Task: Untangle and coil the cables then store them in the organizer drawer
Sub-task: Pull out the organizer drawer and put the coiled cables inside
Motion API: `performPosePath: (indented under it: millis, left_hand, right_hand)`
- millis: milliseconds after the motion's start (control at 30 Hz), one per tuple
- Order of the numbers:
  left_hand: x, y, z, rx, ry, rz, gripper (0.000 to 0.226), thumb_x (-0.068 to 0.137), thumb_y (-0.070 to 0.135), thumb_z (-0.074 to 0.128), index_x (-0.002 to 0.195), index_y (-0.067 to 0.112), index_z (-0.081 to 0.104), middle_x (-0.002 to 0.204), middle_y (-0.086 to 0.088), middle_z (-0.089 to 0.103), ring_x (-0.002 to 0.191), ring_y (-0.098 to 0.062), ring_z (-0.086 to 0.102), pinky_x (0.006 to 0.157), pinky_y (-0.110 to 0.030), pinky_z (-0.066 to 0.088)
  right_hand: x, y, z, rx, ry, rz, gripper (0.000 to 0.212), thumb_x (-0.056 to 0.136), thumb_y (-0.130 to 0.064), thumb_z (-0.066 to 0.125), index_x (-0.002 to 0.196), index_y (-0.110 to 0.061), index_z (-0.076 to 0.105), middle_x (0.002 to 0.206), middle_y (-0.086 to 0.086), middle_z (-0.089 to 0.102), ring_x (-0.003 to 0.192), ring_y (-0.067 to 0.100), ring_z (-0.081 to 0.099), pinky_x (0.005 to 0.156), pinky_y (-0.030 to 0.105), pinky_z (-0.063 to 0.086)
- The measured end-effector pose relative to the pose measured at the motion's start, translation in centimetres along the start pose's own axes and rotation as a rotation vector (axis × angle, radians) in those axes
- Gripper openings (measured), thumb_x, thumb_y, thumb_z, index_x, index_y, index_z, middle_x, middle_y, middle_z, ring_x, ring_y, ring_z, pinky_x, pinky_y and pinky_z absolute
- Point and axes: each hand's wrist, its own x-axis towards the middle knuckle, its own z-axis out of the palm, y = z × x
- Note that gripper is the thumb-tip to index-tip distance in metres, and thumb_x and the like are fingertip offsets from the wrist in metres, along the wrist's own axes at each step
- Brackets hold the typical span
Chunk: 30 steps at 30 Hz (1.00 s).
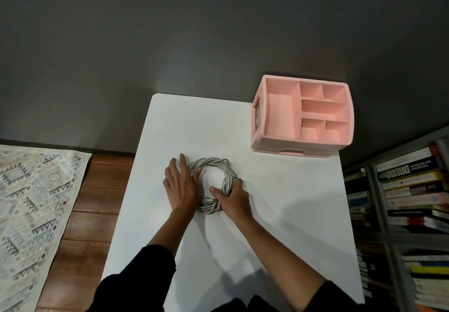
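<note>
A grey cable (213,163) lies wound into a round coil in the middle of the white table (279,202). My left hand (181,185) rests flat on the coil's left side with straight fingers. My right hand (234,196) grips the coil's right side, fingers curled over the strands and thumb inside the ring. A plug end shows at the coil's near edge between the hands. The pink organizer (302,139) stands at the table's far right corner, its top compartments bare and its lower drawer closed.
A grey wall runs behind the table. To the left lie a wooden floor and a patterned rug (31,202). A shelf stacked with books (408,190) stands close to the table's right edge.
</note>
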Motion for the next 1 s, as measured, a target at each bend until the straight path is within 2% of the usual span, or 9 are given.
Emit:
performPosePath:
  millis: [100,200,300,367,433,500,733,900,1000]
  left_hand:
    - [0.5,-0.5,0.3,0.128,-0.078,0.051,0.061,0.101,0.046,0.028,0.153,0.017,0.013,0.159,-0.015,0.011,0.145,-0.034,0.013,0.112,-0.044,0.021]
    - [0.7,-0.3,0.1,0.129,-0.095,0.051,0.056,0.103,0.04,0.023,0.153,0.021,0.01,0.16,-0.014,0.008,0.145,-0.033,0.012,0.11,-0.045,0.021]
    - [0.8,-0.3,-0.4,0.016,-0.108,0.018,0.05,0.102,0.039,0.026,0.15,0.023,0.023,0.158,-0.01,0.017,0.143,-0.032,0.016,0.109,-0.047,0.021]
    - [0.8,-0.6,-0.7,-0.081,-0.076,0.037,0.044,0.101,0.038,0.033,0.142,0.023,0.04,0.151,-0.008,0.029,0.136,-0.032,0.025,0.106,-0.048,0.024]
    - [1.0,-0.8,-0.9,-0.202,-0.04,0.037,0.037,0.1,0.037,0.04,0.131,0.021,0.053,0.141,-0.007,0.039,0.128,-0.031,0.032,0.103,-0.046,0.026]
    - [1.1,-0.9,-1.1,-0.293,-0.031,0.008,0.032,0.099,0.034,0.043,0.122,0.019,0.06,0.134,-0.007,0.044,0.123,-0.031,0.034,0.102,-0.045,0.026]
    - [0.9,-0.7,-1.9,-0.223,0.035,-0.002,0.029,0.1,0.027,0.039,0.112,0.011,0.061,0.121,-0.015,0.051,0.113,-0.033,0.039,0.097,-0.045,0.027]
    - [2.2,2.8,-2.6,-0.153,0.12,0.262,0.027,0.099,0.022,0.041,0.111,0.006,0.059,0.114,-0.016,0.055,0.105,-0.038,0.045,0.087,-0.047,0.033]
    - [3.3,7.9,-2.8,-0.245,0.098,0.473,0.038,0.097,0.027,0.033,0.111,0.003,0.059,0.11,-0.018,0.058,0.098,-0.039,0.051,0.081,-0.046,0.041]
  right_hand:
    - [0.3,0.1,-0.2,-0.074,0.017,-0.021,0.062,0.076,-0.047,0.074,0.118,-0.01,0.049,0.117,0.01,0.063,0.109,0.031,0.059,0.088,0.037,0.05]
    - [0.3,0.1,-0.2,-0.133,0.013,-0.011,0.064,0.076,-0.052,0.072,0.118,-0.011,0.048,0.118,0.01,0.063,0.11,0.032,0.058,0.089,0.038,0.049]
    - [0.9,0.4,-0.5,-0.131,-0.065,0.012,0.061,0.077,-0.056,0.068,0.117,-0.012,0.051,0.118,0.01,0.063,0.109,0.033,0.06,0.091,0.04,0.05]
    - [1.2,0.8,-1.1,-0.101,-0.096,0.02,0.046,0.078,-0.057,0.066,0.091,-0.015,0.054,0.1,0.012,0.069,0.091,0.031,0.066,0.085,0.042,0.054]
    - [1.2,1.3,-2.2,-0.039,-0.137,0.03,0.041,0.082,-0.052,0.065,0.072,-0.016,0.05,0.076,0.01,0.069,0.066,0.022,0.065,0.076,0.037,0.057]
    - [1.0,1.7,-3.5,0.021,-0.168,0.055,0.037,0.087,-0.047,0.062,0.072,-0.015,0.053,0.068,0.006,0.066,0.055,0.016,0.059,0.067,0.03,0.053]
    - [1.7,4.1,-8.6,0.316,-0.125,0.137,0.021,0.095,-0.024,0.055,0.079,-0.01,0.059,0.068,0.007,0.064,0.054,0.016,0.057,0.057,0.026,0.047]
    - [3.2,4.9,-12.5,0.61,0.054,0.144,0.016,0.096,-0.011,0.05,0.09,-0.002,0.061,0.069,0.012,0.059,0.056,0.019,0.052,0.053,0.026,0.043]
    - [4.6,4.6,-14.0,0.797,0.1,0.132,0.022,0.101,-0.022,0.046,0.097,-0.006,0.06,0.079,0.01,0.064,0.067,0.019,0.057,0.061,0.029,0.047]
